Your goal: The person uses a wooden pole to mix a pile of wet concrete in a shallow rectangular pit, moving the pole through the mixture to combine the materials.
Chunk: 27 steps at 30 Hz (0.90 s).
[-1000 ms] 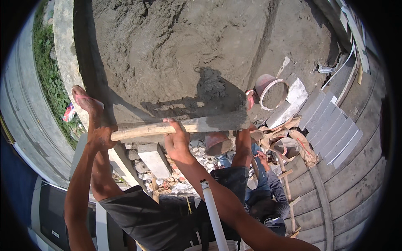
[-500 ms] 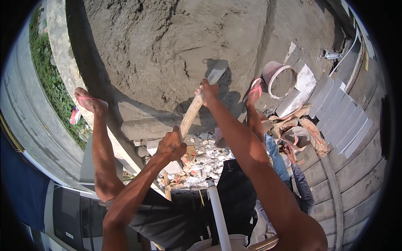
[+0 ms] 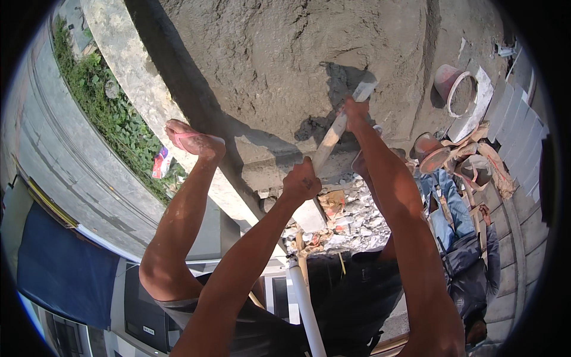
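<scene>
My left hand (image 3: 301,180) is closed around the near end of a pale, straight wooden screed board (image 3: 330,141). Farther up, my right hand (image 3: 357,113) wraps round the same board close to its far tip. The board slants from lower left to upper right over a rough bed of wet grey cement (image 3: 262,71). Whether its underside presses into the cement is hard to tell. A dark shadow of my upper body falls around the far tip.
My left foot stands on a pale concrete ledge (image 3: 143,83) beside plants. At right lie a round bucket (image 3: 447,83), a second tub (image 3: 429,152), torn paper bags (image 3: 496,166) and grey panels (image 3: 514,134). Rubble (image 3: 357,220) lies below. Another person (image 3: 473,256) is at lower right.
The view has swung, so the scene sits farther right. Both hands keep their grip on the board, its place over the cement nearly the same. More of the other person shows.
</scene>
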### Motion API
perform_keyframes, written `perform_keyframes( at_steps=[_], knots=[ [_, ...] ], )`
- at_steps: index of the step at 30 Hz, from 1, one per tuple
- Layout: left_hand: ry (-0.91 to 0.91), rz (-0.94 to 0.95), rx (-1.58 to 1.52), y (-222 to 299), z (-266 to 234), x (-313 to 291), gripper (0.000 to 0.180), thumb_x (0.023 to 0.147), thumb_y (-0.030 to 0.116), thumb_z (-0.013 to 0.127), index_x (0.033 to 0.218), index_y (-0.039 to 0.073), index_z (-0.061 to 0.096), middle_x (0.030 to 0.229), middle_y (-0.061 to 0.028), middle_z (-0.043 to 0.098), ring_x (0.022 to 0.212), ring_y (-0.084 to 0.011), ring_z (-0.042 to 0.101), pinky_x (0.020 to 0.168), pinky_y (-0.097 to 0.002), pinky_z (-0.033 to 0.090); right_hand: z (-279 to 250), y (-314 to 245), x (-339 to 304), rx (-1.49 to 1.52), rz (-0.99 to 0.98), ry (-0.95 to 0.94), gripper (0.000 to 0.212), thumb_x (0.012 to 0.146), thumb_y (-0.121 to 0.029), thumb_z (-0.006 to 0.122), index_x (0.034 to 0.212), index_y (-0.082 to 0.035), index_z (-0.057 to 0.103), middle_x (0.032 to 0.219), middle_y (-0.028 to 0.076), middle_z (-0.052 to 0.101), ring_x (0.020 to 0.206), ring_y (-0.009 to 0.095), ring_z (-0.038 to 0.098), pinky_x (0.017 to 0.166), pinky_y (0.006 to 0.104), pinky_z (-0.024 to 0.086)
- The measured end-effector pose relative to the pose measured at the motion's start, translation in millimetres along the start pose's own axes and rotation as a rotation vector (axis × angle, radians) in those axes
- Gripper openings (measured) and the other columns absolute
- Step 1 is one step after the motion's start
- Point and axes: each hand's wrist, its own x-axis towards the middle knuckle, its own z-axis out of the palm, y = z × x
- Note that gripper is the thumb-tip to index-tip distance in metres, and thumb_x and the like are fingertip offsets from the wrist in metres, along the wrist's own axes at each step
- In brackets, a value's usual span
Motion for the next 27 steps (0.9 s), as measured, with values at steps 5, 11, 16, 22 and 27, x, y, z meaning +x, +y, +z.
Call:
perform_keyframes(
  at_steps=[5, 11, 16, 22, 27],
  knots=[
    [0.100, 0.044, 0.031, -1, 10, 0, 0.048, 0.077, 0.017, 0.066, 0.119, 0.000, 0.050, 0.108, -0.0257, 0.066, 0.105, -0.0419, 0.065, 0.089, -0.0508, 0.053, -6, 6, 4, 0.048, 0.011, 0.000, 0.051, 0.085, -0.008, 0.063, 0.124, 0.003, 0.032, 0.081, 0.017, 0.054, 0.055, 0.026, 0.057, 0.047, 0.0438, 0.051],
    [0.225, 0.112, 0.101, -16, 16, -7, 0.050, 0.078, 0.018, 0.062, 0.122, -0.004, 0.053, 0.107, -0.0280, 0.065, 0.103, -0.0414, 0.065, 0.087, -0.0477, 0.053, 18, -3, -32, 0.133, 0.080, -0.058, 0.040, 0.087, -0.009, 0.064, 0.117, 0.004, 0.041, 0.085, 0.019, 0.057, 0.050, 0.024, 0.055, 0.039, 0.0409, 0.047],
    [0.213, 0.029, 0.028, 32, 35, -5, 0.034, 0.077, 0.016, 0.059, 0.103, -0.005, 0.059, 0.075, -0.0213, 0.067, 0.063, -0.0321, 0.069, 0.062, -0.0416, 0.056, -4, 11, 14, 0.045, -0.071, 0.054, 0.048, 0.085, -0.009, 0.065, 0.123, 0.003, 0.037, 0.092, 0.024, 0.059, 0.055, 0.028, 0.060, 0.042, 0.0417, 0.052],
    [0.182, -0.068, 0.096, 23, 54, -3, 0.036, 0.075, 0.018, 0.062, 0.101, -0.006, 0.059, 0.080, -0.0241, 0.067, 0.075, -0.0333, 0.070, 0.068, -0.0418, 0.053, -2, 45, 16, 0.102, -0.129, 0.023, 0.060, 0.086, -0.010, 0.065, 0.135, 0.001, 0.031, 0.104, 0.028, 0.060, 0.058, 0.028, 0.062, 0.045, 0.0407, 0.054],
    [0.358, 0.206, 0.260, -97, 53, 28, 0.046, 0.074, 0.020, 0.064, 0.113, -0.002, 0.052, 0.096, -0.0324, 0.065, 0.097, -0.0503, 0.062, 0.083, -0.0549, 0.050, 14, 87, -29, 0.144, -0.250, 0.130, 0.081, 0.084, -0.018, 0.067, 0.146, 0.001, 0.020, 0.112, 0.034, 0.058, 0.082, 0.035, 0.067, 0.063, 0.0423, 0.056]
  ],
)
